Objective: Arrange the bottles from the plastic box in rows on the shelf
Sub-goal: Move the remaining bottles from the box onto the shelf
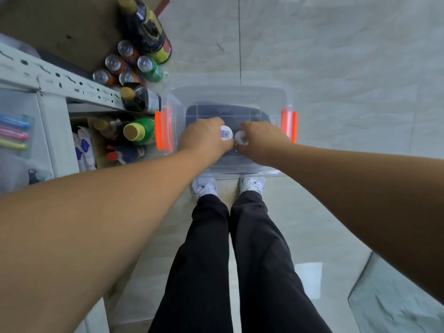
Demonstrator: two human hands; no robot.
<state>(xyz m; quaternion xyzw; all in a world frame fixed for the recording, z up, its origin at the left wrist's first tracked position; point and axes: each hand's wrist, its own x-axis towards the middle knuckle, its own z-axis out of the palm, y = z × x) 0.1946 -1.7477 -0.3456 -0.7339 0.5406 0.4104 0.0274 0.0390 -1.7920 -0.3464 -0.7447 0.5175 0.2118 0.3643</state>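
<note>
Here, left hand (204, 140) gripping white-capped bottle (226, 133), right hand (259, 143) gripping second bottle (241, 138), inside plastic box (228, 88)

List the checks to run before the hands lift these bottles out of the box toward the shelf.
1. Left hand grips the first bottle at its white cap: ok.
2. Right hand grips the second bottle at its cap: ok.
3. Box has no lid on, so the way up is free: ok.
4. Both bottles are upright, caps up: ok.
5. Room for a row on the shelf: cannot tell; cans and dark bottles fill the visible end.
6. Other bottles left in the box: cannot tell; the hands hide part of it.
</note>
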